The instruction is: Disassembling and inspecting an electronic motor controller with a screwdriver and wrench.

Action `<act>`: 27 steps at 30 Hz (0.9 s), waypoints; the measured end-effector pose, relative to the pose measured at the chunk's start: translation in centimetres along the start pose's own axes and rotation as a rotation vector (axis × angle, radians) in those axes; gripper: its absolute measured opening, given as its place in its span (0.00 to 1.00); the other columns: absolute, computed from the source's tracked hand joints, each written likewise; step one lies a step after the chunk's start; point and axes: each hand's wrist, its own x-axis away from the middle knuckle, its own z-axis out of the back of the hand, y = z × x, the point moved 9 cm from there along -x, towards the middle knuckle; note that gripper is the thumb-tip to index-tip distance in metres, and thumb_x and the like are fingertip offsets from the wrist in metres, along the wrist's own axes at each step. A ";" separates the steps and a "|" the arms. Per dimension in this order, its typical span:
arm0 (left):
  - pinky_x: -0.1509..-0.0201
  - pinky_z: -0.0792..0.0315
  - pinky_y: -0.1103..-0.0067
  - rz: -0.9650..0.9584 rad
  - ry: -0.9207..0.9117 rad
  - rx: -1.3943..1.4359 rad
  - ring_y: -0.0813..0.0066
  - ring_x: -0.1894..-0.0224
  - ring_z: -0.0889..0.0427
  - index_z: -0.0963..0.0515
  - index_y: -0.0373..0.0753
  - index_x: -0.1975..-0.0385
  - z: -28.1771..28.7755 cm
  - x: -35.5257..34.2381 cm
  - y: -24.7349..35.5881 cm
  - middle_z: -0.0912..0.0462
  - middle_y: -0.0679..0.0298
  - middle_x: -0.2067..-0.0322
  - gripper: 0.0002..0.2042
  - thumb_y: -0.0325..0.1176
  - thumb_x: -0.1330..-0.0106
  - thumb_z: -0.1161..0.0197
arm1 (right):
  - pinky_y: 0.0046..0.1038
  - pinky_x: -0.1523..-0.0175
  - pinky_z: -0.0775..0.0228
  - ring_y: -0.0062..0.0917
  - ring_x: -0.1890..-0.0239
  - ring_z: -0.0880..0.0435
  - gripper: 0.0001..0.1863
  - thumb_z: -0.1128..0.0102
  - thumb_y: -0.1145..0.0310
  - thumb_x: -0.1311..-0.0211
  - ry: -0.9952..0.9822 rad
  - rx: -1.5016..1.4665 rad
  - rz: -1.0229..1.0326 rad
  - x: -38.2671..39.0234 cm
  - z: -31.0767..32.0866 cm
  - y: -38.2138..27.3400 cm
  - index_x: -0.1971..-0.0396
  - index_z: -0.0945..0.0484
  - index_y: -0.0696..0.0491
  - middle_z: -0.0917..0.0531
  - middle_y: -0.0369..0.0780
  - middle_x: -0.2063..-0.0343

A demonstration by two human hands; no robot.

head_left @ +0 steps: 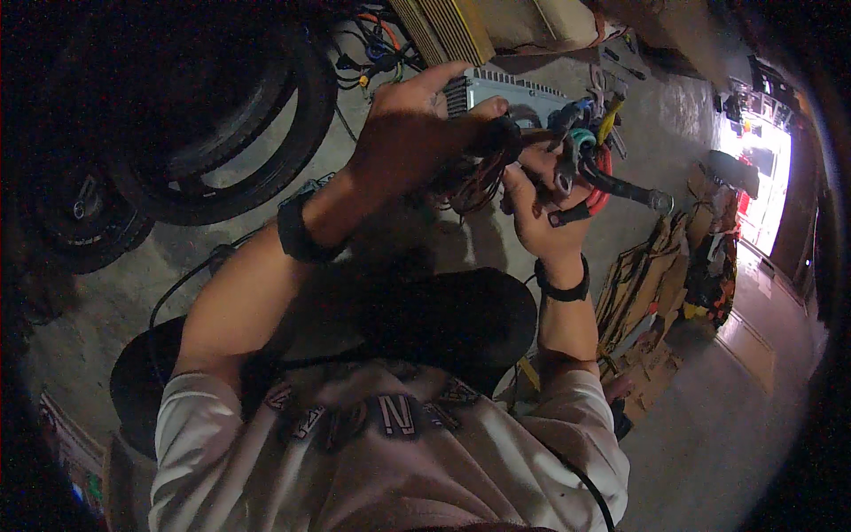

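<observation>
In front of me, my left hand [412, 120] is closed on a silver metal box [501, 91] with finned edges, an electronic controller or amplifier by its look. Its thumb lies over the near side. My right hand [545, 213] is closed around cables at the box's right end. From there stick out a thick black cable [625, 189] with a ring lug, a thick red cable [604, 173] and a yellow connector lead [610, 122]. Thin dark reddish wires [481, 184] bunch below the box, between my hands. Shadow hides part of the grip.
Dark tires [315, 115] stand at the left. Beyond the box lie loose wires [377, 58] and a yellowish ribbed block [443, 31]. Flattened cardboard [643, 275] lies on the concrete floor to the right, towards a bright doorway [762, 177].
</observation>
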 end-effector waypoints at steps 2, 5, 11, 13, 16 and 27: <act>0.66 0.22 0.72 -0.024 0.018 -0.039 0.65 0.74 0.15 0.19 0.33 0.51 0.1 0.2 0.1 0.17 0.53 0.78 0.31 0.54 0.46 0.26 | 0.32 0.55 0.29 0.28 0.63 0.19 0.07 0.31 0.72 0.43 -0.002 0.038 0.025 0.0 0.1 -0.8 0.65 0.16 0.56 0.18 0.39 0.71; 0.70 0.23 0.73 -0.013 0.069 0.056 0.69 0.78 0.18 0.19 0.33 0.52 0.2 0.6 -0.7 0.20 0.57 0.81 0.29 0.51 0.45 0.25 | 0.38 0.46 0.30 0.40 0.57 0.19 0.10 0.31 0.69 0.47 -0.099 -0.080 -0.180 0.3 -1.0 0.4 0.65 0.17 0.55 0.18 0.43 0.63; 0.74 0.28 0.75 -0.082 0.044 0.080 0.78 0.81 0.27 0.19 0.32 0.51 1.0 -0.2 -0.5 0.27 0.63 0.85 0.28 0.48 0.44 0.25 | 0.27 0.65 0.29 0.25 0.72 0.20 0.08 0.30 0.71 0.42 -0.049 0.030 0.112 -2.3 -1.0 -2.8 0.65 0.16 0.56 0.19 0.38 0.73; 0.75 0.30 0.76 0.071 0.025 0.118 0.83 0.80 0.30 0.20 0.31 0.50 0.6 0.1 -0.4 0.27 0.66 0.85 0.28 0.46 0.42 0.25 | 0.25 0.66 0.27 0.24 0.71 0.19 0.06 0.30 0.73 0.43 0.061 0.041 0.116 -1.9 0.1 -2.9 0.66 0.16 0.56 0.18 0.39 0.69; 0.73 0.29 0.77 0.025 -0.029 0.118 0.84 0.78 0.29 0.21 0.30 0.49 0.6 -0.5 -1.4 0.23 0.66 0.82 0.26 0.44 0.40 0.27 | 0.25 0.63 0.24 0.24 0.68 0.17 0.10 0.28 0.74 0.45 0.123 -0.483 -0.338 -0.6 -1.4 1.0 0.63 0.17 0.56 0.17 0.40 0.63; 0.67 0.28 0.80 -0.160 -0.045 -0.126 0.82 0.72 0.22 0.20 0.37 0.48 0.0 0.6 1.1 0.15 0.60 0.72 0.17 0.33 0.35 0.34 | 0.26 0.58 0.22 0.25 0.63 0.15 0.10 0.35 0.75 0.38 0.474 -0.120 -0.324 6.3 7.2 5.0 0.57 0.17 0.60 0.14 0.43 0.61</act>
